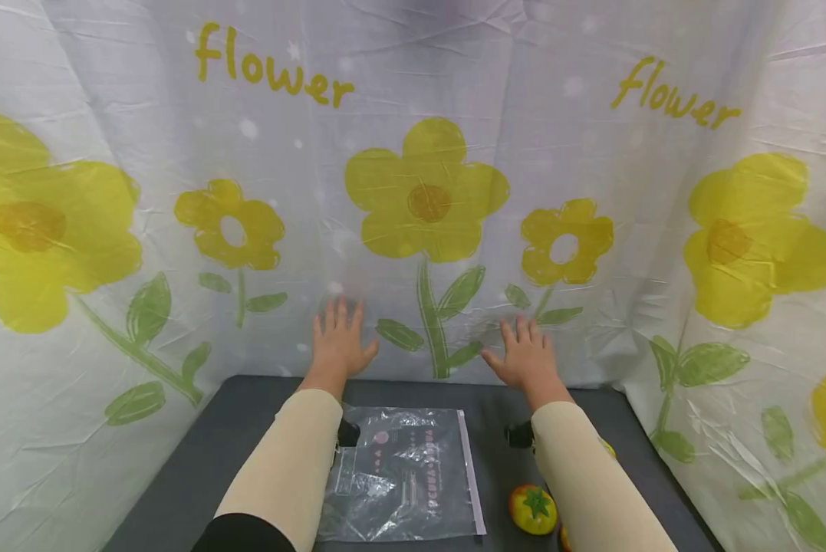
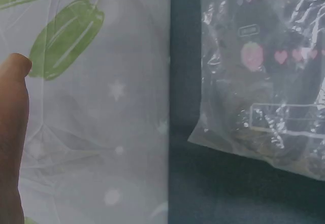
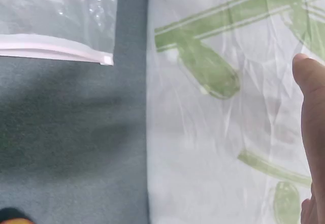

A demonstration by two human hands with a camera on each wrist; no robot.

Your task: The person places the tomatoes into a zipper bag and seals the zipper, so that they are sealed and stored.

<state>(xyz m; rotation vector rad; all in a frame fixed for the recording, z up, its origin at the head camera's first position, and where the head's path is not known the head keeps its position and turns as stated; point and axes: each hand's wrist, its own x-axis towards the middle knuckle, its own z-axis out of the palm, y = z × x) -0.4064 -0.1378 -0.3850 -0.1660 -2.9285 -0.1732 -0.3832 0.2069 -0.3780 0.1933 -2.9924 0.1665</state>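
Observation:
Both hands are raised with fingers spread, palms toward the flowered curtain at the back. My left hand [image 1: 339,343] is beyond the far left corner of a clear plastic zip bag [image 1: 402,475] and holds nothing. My right hand [image 1: 525,356] holds nothing either; whether it touches the curtain I cannot tell. The bag lies flat on the dark table, printed with pink hearts and a strawberry, its pale slider strip [image 3: 56,47] along the right side. A yellow-red toy tomato [image 1: 533,509] with a green star-shaped top sits right of the bag, beside my right forearm.
A white curtain [image 1: 316,230] with yellow flowers surrounds the dark grey table [image 1: 261,406] at the back and sides. Other yellow items [image 1: 607,448] are partly hidden by the right sleeve. A black strap piece is on each wrist.

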